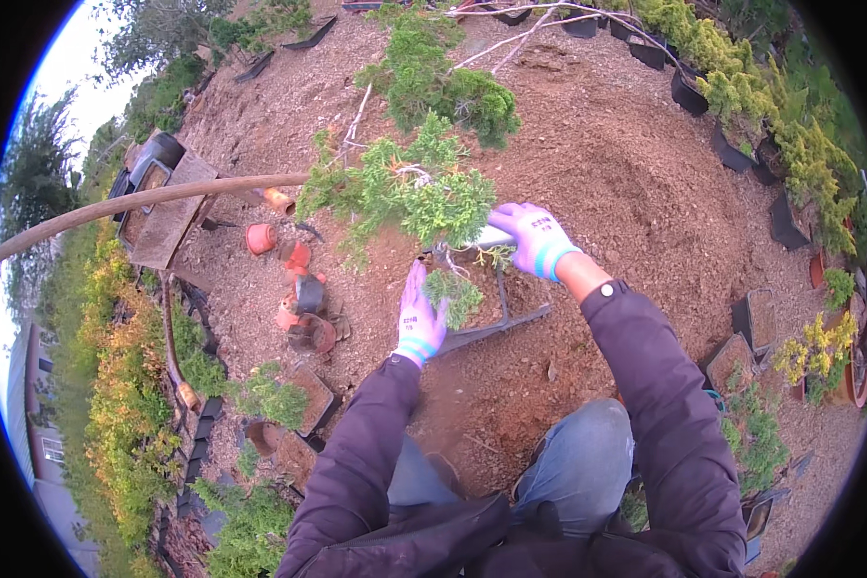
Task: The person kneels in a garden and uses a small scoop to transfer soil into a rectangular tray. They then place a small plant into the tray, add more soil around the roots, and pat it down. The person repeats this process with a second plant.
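A juniper plant (433,195) with a pale, twisted stem stands in front of me, its foliage covering part of a black rectangular plastic pot (495,329). My right hand (531,235), in a purple knitted glove with a blue cuff, is closed around a light metallic object (490,237) at the pot's far side; its full shape is hidden by the foliage. My left hand (420,318), gloved alike, lies at the pot's left side with its fingers extended, partly behind a low sprig. Whether it grips the pot cannot be told.
Reddish-brown soil (607,166) is heaped beyond the pot. Small orange and black pots (309,292) lie to the left, near a long wooden handle (166,193) and a metal blade (173,209). Potted shrubs (737,72) line the right edge. My jeans-clad knees are close below.
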